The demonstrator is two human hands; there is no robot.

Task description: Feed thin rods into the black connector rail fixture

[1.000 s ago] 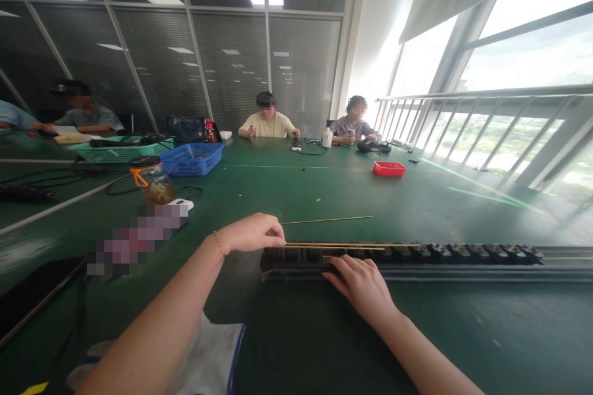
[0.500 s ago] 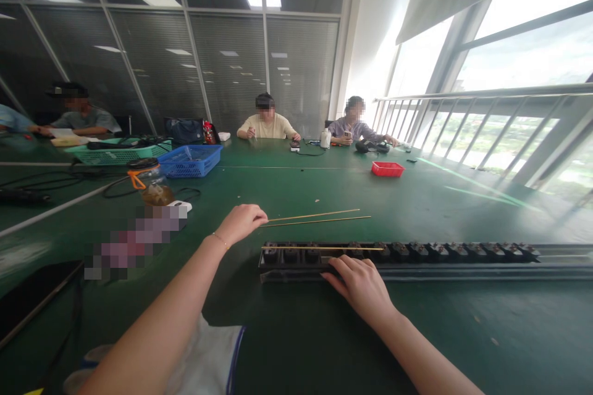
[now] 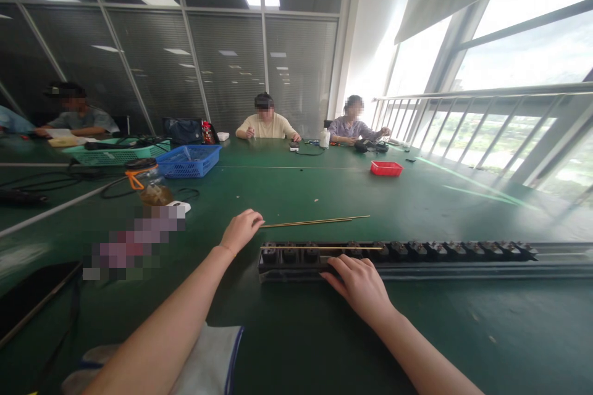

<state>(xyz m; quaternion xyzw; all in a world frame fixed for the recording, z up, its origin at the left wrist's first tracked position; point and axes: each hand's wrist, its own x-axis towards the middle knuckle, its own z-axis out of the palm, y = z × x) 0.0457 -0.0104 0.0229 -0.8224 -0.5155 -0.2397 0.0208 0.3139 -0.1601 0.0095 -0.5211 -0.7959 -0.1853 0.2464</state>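
Left hand (image 3: 241, 228) had its fingertips pinched on the left end of a thin rod (image 3: 324, 222), second rod (image 3: 364, 216) right alongside, behind the black rail (image 3: 291, 265) on the green table (image 3: 287, 191). Third rod (image 3: 324, 248) lay along the rail top. Right hand (image 3: 359, 281) touched the rail; couldn't tell if gripping.

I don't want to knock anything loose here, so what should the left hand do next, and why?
I'd probably ease the left hand open and release its thin rod: it sits close beside a second rod on the green table, beyond the black strip. A third rod lies on the strip.
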